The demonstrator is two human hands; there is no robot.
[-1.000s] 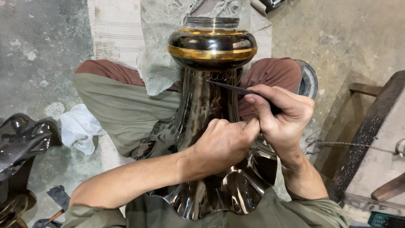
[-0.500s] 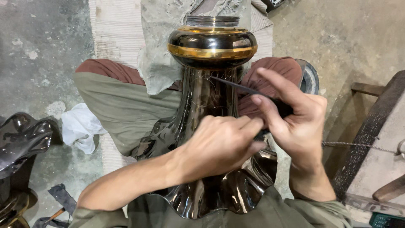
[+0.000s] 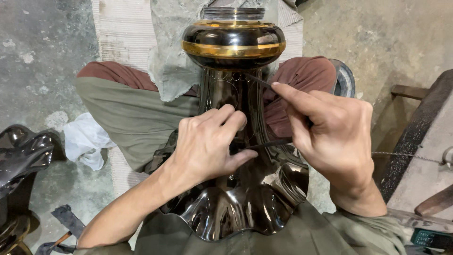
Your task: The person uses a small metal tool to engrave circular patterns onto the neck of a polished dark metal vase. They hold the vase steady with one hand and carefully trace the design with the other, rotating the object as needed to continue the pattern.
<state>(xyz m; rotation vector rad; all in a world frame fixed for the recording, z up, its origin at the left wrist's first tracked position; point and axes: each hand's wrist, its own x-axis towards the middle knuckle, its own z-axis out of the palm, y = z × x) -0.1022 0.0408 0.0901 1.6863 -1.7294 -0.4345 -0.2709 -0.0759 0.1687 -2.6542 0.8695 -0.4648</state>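
Observation:
A shiny black metal vase [image 3: 236, 198] with a gold band [image 3: 233, 47] and a wavy flared rim lies across my lap, its bulb end pointing away. My left hand [image 3: 207, 146] rests on the vase's neck, fingers curled against it. My right hand [image 3: 330, 137] grips a thin dark engraving tool [image 3: 257, 80] whose tip touches the neck just under the bulb, beside a fine scratched pattern. A second dark thin piece [image 3: 269, 143] shows between the two hands.
A grey cloth [image 3: 174, 52] and a pale woven mat [image 3: 120, 33] lie under the vase. A white rag [image 3: 85, 139] sits at the left beside another black wavy vessel [image 3: 21, 160]. A wooden frame [image 3: 415, 137] stands at the right on concrete floor.
My right hand has shifted right and opened its fingers along the tool. My left hand has slid up the neck. The vase has stayed in place.

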